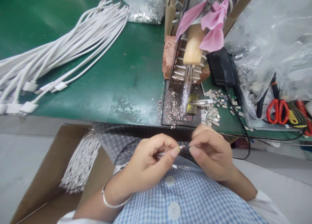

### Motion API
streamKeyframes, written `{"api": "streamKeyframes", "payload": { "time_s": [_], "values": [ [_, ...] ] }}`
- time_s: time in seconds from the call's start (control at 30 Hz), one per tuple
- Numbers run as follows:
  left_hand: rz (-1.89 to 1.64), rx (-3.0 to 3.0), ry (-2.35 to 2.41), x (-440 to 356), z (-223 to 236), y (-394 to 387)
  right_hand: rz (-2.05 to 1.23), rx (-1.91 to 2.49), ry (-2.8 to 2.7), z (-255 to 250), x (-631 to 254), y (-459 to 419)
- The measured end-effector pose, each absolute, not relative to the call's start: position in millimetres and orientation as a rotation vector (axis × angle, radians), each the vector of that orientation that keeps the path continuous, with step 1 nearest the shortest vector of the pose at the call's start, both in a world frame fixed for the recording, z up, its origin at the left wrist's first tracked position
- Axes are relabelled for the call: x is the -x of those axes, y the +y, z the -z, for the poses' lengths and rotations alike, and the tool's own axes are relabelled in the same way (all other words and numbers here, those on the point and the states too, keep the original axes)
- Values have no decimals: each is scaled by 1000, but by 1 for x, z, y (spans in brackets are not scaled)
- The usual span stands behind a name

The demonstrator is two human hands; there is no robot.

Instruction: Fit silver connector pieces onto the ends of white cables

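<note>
White cable [180, 147], fine wires [184, 146] protruding (one reddish); left grip [152, 160] pinching it, right grip [213, 152]: can't tell.

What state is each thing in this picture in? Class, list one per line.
Left hand: pinching the white cable
White cable: end stripped, thin wires exposed
Right hand: fingertips at the wires, grip unclear
Soldering iron: tip toward the person, heat unclear
Pink cloth: knotted
Cardboard box: open, holding white cables
Cable bundle: lying on the table
Metal connectors: loose, scattered
Scissors: loops together, blades hidden
</note>
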State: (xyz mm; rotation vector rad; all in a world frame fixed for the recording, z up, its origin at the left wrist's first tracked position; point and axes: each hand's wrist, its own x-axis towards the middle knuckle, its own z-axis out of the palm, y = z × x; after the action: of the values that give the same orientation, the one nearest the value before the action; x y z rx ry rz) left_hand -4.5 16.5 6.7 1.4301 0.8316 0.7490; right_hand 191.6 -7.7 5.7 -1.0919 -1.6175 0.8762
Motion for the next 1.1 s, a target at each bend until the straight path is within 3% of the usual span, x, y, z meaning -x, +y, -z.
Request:
{"api": "streamKeyframes", "payload": {
  "time_s": [0.33, 0.47, 0.6, 0.67, 0.87, 1.1],
  "values": [
    [-741, -1418, 902, 9, -3, 15, -690, 1069, -1600, -11, -203, -8],
    [-735, -1453, 1024, 9, -3, 15, -283, 1204, -1406, -8, -240, -5],
    [-669, -1396, 1072, 12, 1, 16, 311, 1683, -1225, -10, -308, 3],
    [-658, -1347, 1089, 13, 2, 16, 431, 1844, -1169, -14, -345, 4],
    [-701, -1189, 1083, 11, -4, 10, 194, 1955, -1264, -19, -410, -1],
    [-639, -1017, 881, 14, -2, 12, -27, 1731, -1064, -9, -396, -23]
  ]
}}
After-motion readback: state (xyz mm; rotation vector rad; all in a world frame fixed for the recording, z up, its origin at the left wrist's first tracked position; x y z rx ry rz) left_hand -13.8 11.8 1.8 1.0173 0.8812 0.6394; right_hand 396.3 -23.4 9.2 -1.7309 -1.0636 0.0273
